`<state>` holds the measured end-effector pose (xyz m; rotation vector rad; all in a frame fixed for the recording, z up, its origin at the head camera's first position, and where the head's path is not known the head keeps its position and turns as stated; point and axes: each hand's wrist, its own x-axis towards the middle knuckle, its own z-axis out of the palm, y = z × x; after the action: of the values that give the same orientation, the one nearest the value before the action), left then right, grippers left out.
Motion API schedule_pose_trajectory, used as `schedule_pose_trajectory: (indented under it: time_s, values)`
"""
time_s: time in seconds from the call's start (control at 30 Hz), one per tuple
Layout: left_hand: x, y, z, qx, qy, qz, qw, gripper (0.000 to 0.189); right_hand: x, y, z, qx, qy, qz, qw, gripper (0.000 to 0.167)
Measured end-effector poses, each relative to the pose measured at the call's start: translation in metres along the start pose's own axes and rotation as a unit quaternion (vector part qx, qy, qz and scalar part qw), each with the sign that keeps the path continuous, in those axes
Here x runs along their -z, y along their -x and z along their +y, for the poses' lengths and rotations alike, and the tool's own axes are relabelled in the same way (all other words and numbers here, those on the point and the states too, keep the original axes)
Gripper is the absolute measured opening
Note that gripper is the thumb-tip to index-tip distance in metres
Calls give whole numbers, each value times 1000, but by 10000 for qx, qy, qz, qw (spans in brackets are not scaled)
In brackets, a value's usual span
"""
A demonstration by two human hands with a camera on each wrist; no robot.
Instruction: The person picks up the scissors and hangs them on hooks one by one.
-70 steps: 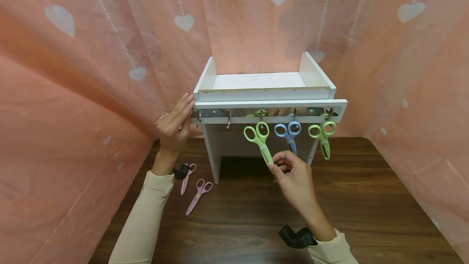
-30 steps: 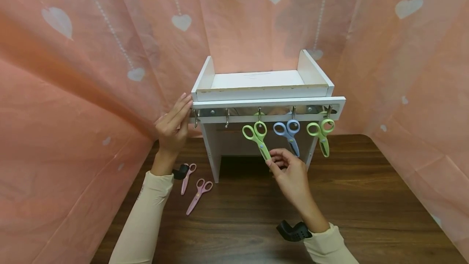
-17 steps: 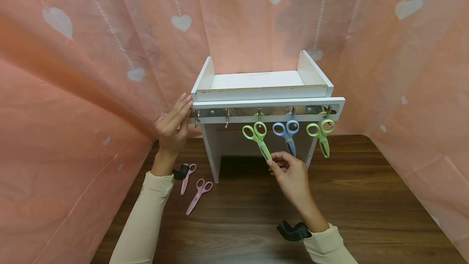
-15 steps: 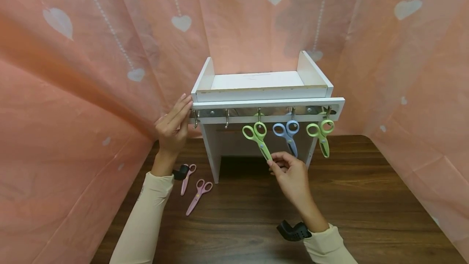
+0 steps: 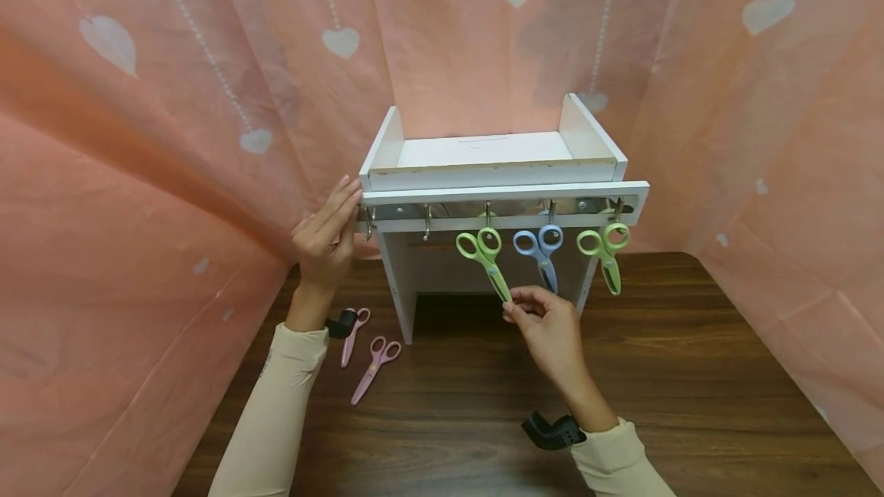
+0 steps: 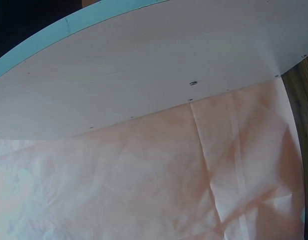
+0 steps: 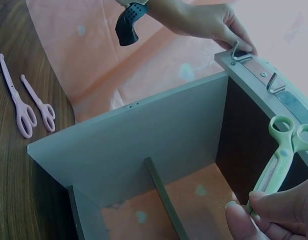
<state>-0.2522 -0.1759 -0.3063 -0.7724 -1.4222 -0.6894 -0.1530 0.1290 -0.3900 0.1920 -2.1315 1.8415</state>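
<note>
At centre of worktop (image 5: pixel 691 374): white shelf unit (image 5: pixel 493 153) with hook rail (image 5: pixel 504 209) along front edge. Green scissors (image 5: pixel 483 255) hang by handle loop from middle hook; right hand (image 5: pixel 549 328) pinches blade tip between thumb and fingers. Right of it: blue scissors (image 5: pixel 541 250), second green pair (image 5: pixel 606 250), each on own hook. Left hand (image 5: pixel 328 232), fingers straight, pressed against rail's left end. Near left, flat on worktop: two pink scissors (image 5: pixel 366 351). Pink heart-print curtain (image 5: pixel 138 136) all round.
</note>
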Motion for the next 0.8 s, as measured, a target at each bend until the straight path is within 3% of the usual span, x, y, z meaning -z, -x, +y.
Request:
schedule_pose_trajectory:
  time_s: [0.8]
  values:
    - [0, 3, -1, 87, 4, -28, 10000, 27, 0, 0, 9, 46, -55, 26, 10000, 10]
